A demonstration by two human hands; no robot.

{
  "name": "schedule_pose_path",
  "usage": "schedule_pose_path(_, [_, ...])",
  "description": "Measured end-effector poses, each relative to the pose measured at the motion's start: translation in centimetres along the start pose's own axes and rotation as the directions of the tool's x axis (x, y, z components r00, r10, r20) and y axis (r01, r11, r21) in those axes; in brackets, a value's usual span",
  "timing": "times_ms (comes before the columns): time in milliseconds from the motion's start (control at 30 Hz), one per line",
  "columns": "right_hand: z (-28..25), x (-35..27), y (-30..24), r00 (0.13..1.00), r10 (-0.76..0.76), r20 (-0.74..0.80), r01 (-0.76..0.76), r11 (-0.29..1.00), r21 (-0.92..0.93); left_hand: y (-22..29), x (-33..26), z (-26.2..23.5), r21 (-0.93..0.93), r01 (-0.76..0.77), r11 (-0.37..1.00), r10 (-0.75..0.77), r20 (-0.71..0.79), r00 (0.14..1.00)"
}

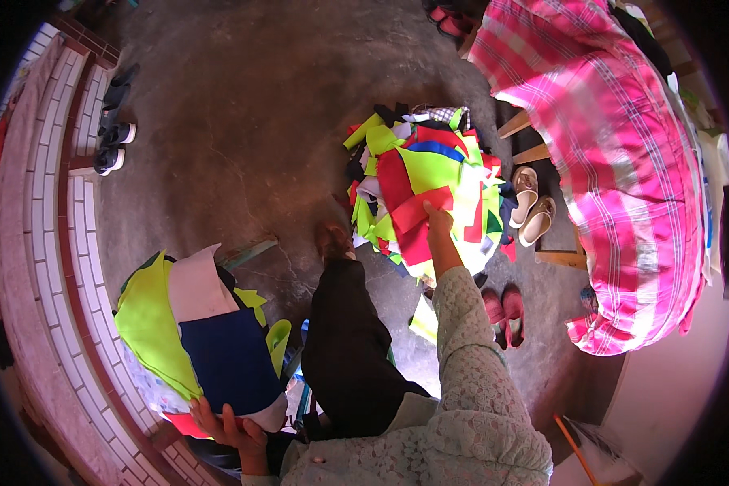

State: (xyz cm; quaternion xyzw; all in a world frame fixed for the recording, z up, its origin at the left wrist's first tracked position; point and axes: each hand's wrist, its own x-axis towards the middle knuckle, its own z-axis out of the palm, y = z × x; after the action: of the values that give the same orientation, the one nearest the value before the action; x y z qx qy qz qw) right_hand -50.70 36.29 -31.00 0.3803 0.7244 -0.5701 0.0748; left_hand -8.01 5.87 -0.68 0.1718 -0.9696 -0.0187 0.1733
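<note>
My right hand [440,231] reaches forward to a heap of fabric scraps and pinches a red fabric piece [413,212] lying on top. Around it are lime-yellow scraps [429,172], another dark red piece [394,180] and a blue strip [436,148]. At the lower left, my left hand [233,431] rests with fingers apart against the near edge of a second pile. That pile shows a navy fabric piece [231,360], a pale pink one [201,285] and a lime-yellow one [155,316]. Beneath my left fingers, a bit of red cloth [186,424] shows.
A bed or bench with a pink plaid cover [607,154] stands at the right. Beige shoes [530,206] and red shoes [504,314] lie near the heap. Black shoes [113,146] sit by the white-tiled ledge [53,243] at left. My dark-trousered leg [344,340] extends between the piles.
</note>
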Motion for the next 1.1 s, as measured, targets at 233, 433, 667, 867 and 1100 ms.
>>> schedule_pose_path(233, [-2.9,-2.5,-3.1,0.959,-0.248,0.133,0.146,0.843,0.517,0.0,-0.2,0.2,-0.016,0.002,1.0,-0.002,-0.02,1.0])
schedule_pose_path(433, [-8.7,-3.1,-6.3,0.928,-0.311,0.205,0.062,0.671,0.739,0.3,0.6,0.2,-0.021,-0.024,0.999,0.022,-0.105,0.994])
schedule_pose_path(667, [-11.9,-3.3,-12.8,0.83,-0.496,0.253,0.138,0.623,0.77,0.6,0.9,0.1,-0.053,0.0,0.999,-0.008,-0.155,0.988])
schedule_pose_path(867, [-10.8,-4.9,-16.9,0.755,-0.565,0.332,0.098,0.599,0.795,0.7,0.7,-0.5,-0.069,0.027,0.997,-0.039,-0.168,0.985])
schedule_pose_path(1100, [-11.6,-6.6,-17.0,0.783,-0.478,0.398,0.167,0.778,0.605,0.4,0.5,-0.3,-0.074,0.013,0.997,-0.024,-0.162,0.987])
